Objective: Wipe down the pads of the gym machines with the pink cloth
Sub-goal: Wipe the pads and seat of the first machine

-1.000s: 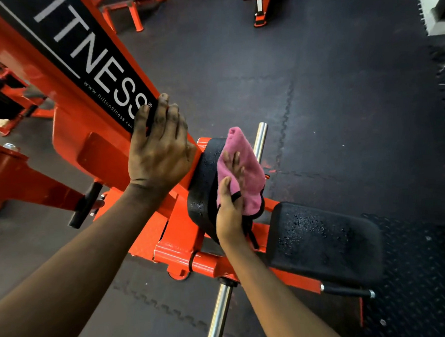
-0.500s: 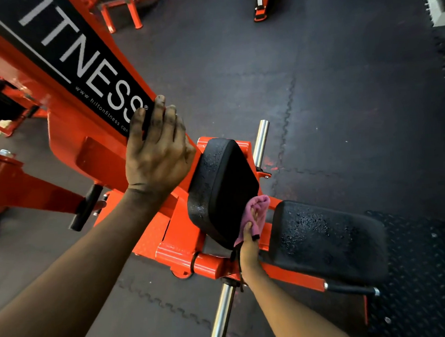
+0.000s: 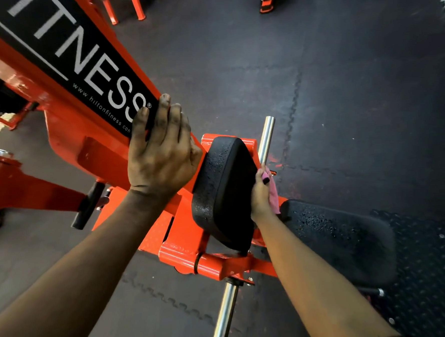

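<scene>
Dark rubber floor tiles (image 3: 341, 83) lie under an orange machine frame (image 3: 66, 141). The left hand (image 3: 160, 156) rests flat on the frame, fingers straight. The right hand (image 3: 260, 194) grips the pink cloth (image 3: 273, 199) against the right edge of the upright pad (image 3: 225, 189). Firm, overlapping strokes along that edge would serve best, then the droplet-beaded seat pad (image 3: 337, 239) just beside.

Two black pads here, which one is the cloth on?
The upright pad: the right hand holds the pink cloth against its right edge. The flat seat pad, lower right, has no hand on it and shows droplets.
</scene>
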The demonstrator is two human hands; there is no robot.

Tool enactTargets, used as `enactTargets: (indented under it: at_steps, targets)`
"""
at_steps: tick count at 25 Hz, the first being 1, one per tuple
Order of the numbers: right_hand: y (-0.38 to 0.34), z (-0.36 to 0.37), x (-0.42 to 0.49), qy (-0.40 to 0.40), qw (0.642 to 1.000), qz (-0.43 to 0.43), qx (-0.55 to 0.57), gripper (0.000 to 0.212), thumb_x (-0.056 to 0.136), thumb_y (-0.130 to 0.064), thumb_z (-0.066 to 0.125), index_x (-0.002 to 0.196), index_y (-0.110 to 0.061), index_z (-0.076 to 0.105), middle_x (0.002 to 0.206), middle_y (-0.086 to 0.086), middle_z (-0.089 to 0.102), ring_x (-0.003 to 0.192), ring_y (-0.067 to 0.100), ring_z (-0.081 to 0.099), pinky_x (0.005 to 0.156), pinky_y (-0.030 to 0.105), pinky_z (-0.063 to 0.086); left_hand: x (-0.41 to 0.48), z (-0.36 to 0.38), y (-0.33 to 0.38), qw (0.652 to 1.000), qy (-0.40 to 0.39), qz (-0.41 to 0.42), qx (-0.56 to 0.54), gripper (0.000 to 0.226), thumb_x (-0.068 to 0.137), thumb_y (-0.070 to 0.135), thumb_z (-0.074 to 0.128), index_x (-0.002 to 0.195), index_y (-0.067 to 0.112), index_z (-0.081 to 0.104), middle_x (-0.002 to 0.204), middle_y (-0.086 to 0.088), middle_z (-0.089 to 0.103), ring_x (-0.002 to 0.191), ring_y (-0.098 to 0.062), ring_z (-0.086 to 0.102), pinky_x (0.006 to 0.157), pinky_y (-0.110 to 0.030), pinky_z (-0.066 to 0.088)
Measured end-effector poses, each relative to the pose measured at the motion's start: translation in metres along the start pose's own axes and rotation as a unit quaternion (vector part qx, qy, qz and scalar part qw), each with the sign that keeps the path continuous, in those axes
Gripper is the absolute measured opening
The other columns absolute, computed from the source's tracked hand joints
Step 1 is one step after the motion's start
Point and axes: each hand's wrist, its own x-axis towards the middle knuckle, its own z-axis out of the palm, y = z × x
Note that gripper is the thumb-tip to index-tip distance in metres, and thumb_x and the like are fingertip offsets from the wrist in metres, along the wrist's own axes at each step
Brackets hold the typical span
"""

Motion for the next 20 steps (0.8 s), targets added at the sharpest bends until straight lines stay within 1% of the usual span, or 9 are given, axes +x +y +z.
enactTargets:
  at_steps: [2,3,5,8,10,12,15,18,20]
  targets:
    - [-0.016,0.012,-0.029,0.018,0.997,-0.066,0.02,0.077,0.079,-0.085,0.05,0.147,-0.05,0.041,0.149,-0.024,0.048,0.14,0.005,0.043,0.121,0.047,0.028,0.001,0.001,0.0,1.0,-0.001,0.002,-0.002,0.04,0.092,0.025,0.042,0.118,0.009,0.068,0.13,-0.004,0.065,0.136,-0.021,0.049,0.114,-0.042,0.027]
    - [-0.03,0.02,-0.047,0.029,0.995,-0.091,0.036,0.081,0.078,-0.084,0.052,0.15,-0.049,0.038,0.152,-0.024,0.044,0.143,0.005,0.04,0.122,0.049,0.025,0.002,0.0,0.0,1.0,-0.004,0.001,-0.008,0.04,0.093,0.025,0.042,0.118,0.008,0.068,0.13,-0.004,0.065,0.136,-0.022,0.049,0.114,-0.042,0.027]
    - [-0.067,0.035,-0.089,0.044,0.987,-0.149,0.041,0.087,0.08,-0.079,0.052,0.155,-0.037,0.035,0.159,-0.015,0.038,0.146,0.006,0.036,0.123,0.044,0.025,0.001,-0.001,0.0,1.0,-0.01,0.0,-0.008,0.041,0.094,0.025,0.04,0.119,0.007,0.067,0.131,-0.004,0.065,0.137,-0.022,0.048,0.115,-0.043,0.026]
    - [-0.092,0.045,-0.149,0.023,0.977,-0.212,-0.001,0.103,0.078,-0.088,0.043,0.155,-0.021,0.038,0.162,-0.005,0.035,0.15,0.01,0.029,0.125,0.04,0.021,0.001,-0.003,-0.001,1.0,-0.029,0.003,-0.007,0.044,0.094,0.026,0.037,0.122,0.006,0.065,0.133,-0.006,0.062,0.139,-0.023,0.046,0.117,-0.042,0.022]
    - [-0.079,0.043,-0.177,-0.005,0.964,-0.267,0.013,0.09,0.089,-0.077,0.045,0.152,-0.012,0.042,0.161,0.002,0.037,0.152,0.017,0.027,0.125,0.047,0.017,0.002,-0.003,-0.002,0.999,-0.043,0.002,-0.015,0.046,0.095,0.026,0.035,0.124,0.004,0.063,0.135,-0.008,0.061,0.14,-0.024,0.044,0.117,-0.043,0.018]
    - [-0.057,0.031,-0.196,-0.046,0.952,-0.302,0.006,0.073,0.1,-0.061,0.045,0.154,-0.012,0.039,0.164,0.001,0.032,0.153,0.018,0.023,0.125,0.051,0.014,0.002,-0.003,-0.002,0.999,-0.05,-0.002,-0.016,0.046,0.095,0.026,0.034,0.125,0.004,0.062,0.135,-0.008,0.06,0.141,-0.025,0.043,0.118,-0.042,0.017]
    - [-0.017,0.01,-0.189,-0.073,0.967,-0.242,0.028,0.068,0.101,-0.059,0.045,0.154,-0.018,0.039,0.163,-0.006,0.034,0.153,0.013,0.024,0.126,0.047,0.015,0.002,-0.002,-0.001,0.999,-0.042,-0.003,-0.004,0.045,0.096,0.026,0.034,0.124,0.006,0.064,0.134,-0.006,0.062,0.14,-0.023,0.044,0.118,-0.042,0.019]
    - [0.02,-0.01,-0.175,-0.012,0.991,-0.133,-0.002,0.075,0.094,-0.069,0.05,0.15,-0.019,0.047,0.156,-0.006,0.044,0.148,0.009,0.033,0.125,0.044,0.022,0.002,-0.002,-0.001,0.999,-0.038,-0.003,-0.008,0.044,0.096,0.025,0.035,0.123,0.007,0.065,0.133,-0.005,0.062,0.14,-0.023,0.045,0.117,-0.042,0.02]
    - [0.046,-0.024,-0.159,0.003,0.998,-0.062,-0.001,0.058,0.1,-0.057,0.051,0.145,-0.021,0.05,0.155,-0.005,0.045,0.144,0.01,0.038,0.124,0.04,0.024,0.002,-0.002,-0.001,0.999,-0.036,-0.002,-0.005,0.044,0.096,0.026,0.036,0.122,0.007,0.065,0.134,-0.005,0.062,0.139,-0.023,0.045,0.117,-0.042,0.02]
